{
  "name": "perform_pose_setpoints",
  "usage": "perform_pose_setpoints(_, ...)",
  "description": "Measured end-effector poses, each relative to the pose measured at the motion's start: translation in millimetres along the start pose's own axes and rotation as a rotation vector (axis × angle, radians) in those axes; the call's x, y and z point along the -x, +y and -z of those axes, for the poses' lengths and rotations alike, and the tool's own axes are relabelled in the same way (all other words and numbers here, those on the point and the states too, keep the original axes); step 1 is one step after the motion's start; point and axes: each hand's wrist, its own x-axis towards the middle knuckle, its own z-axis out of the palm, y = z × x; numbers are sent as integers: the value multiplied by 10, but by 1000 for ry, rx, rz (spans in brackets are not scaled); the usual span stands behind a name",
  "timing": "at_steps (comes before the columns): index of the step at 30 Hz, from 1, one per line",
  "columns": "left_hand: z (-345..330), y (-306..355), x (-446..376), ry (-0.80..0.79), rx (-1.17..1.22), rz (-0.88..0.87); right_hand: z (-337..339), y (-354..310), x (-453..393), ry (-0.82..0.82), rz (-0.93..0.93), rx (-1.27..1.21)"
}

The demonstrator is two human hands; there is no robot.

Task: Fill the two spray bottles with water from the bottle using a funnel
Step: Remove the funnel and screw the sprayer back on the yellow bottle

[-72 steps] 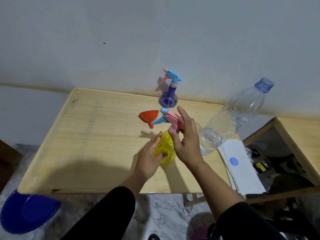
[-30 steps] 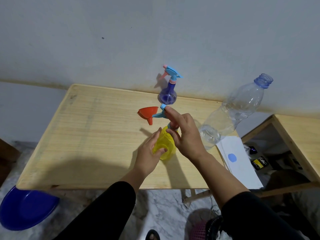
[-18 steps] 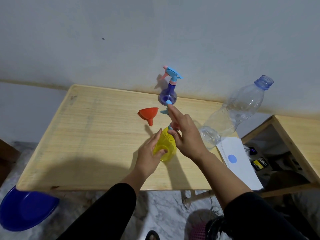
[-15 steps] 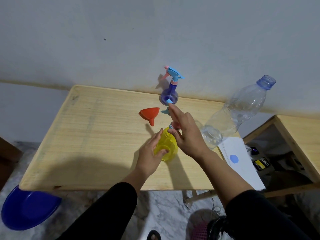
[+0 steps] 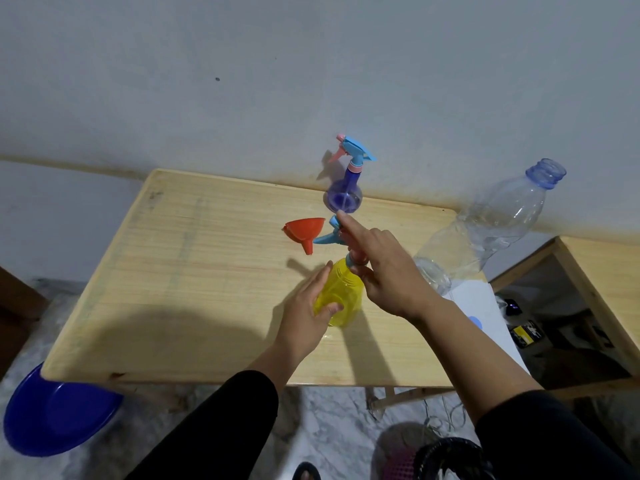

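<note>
A yellow spray bottle (image 5: 341, 294) stands near the middle of the wooden table (image 5: 180, 271). My left hand (image 5: 308, 315) grips its body from the left. My right hand (image 5: 384, 271) pinches the pink and blue spray head (image 5: 329, 237) at the bottle's neck, index finger stretched out over it. A purple spray bottle (image 5: 344, 197) with its spray head on stands upright at the table's back edge. An orange funnel (image 5: 304, 232) lies on its side between the two bottles. A large clear water bottle (image 5: 485, 230) without a cap stands at the table's right end.
White paper (image 5: 485, 317) with a blue dot lies at the table's right edge. A second wooden table (image 5: 595, 268) stands lower to the right with small items beneath. A blue plate (image 5: 52, 417) lies on the marble floor at the left. The wall runs close behind.
The spray head's nozzle has turned on the yellow bottle's neck under my right hand's fingers. My left hand has kept its hold on the yellow body. Nothing else has moved.
</note>
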Motion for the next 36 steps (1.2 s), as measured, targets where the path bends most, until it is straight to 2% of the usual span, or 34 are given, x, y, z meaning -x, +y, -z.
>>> perform_pose_setpoints(5,0,33,16,8,-3,-28,-17,57,10,31,-3,28)
perform_pose_setpoints(11,16,42,16,-4,-46,-40,59,59,-43,-64,-10,-20)
perform_pose_setpoints(16,4,33,30,19,-21,-42,2,86,-36,-12,-35,-29)
perform_pose_setpoints(20,13,26,13,12,-25,-30,35,102,-39,-79,-5,-71)
perform_pose_setpoints(25,-15,9,24,38,-6,-48,-30,106,-6,19,-61,-91)
perform_pose_setpoints(30,-4,12,17,25,-39,-46,57,90,10,-62,-17,-132)
perform_pose_setpoints(36,-7,18,24,20,-32,-51,12,90,-19,-15,-82,-116)
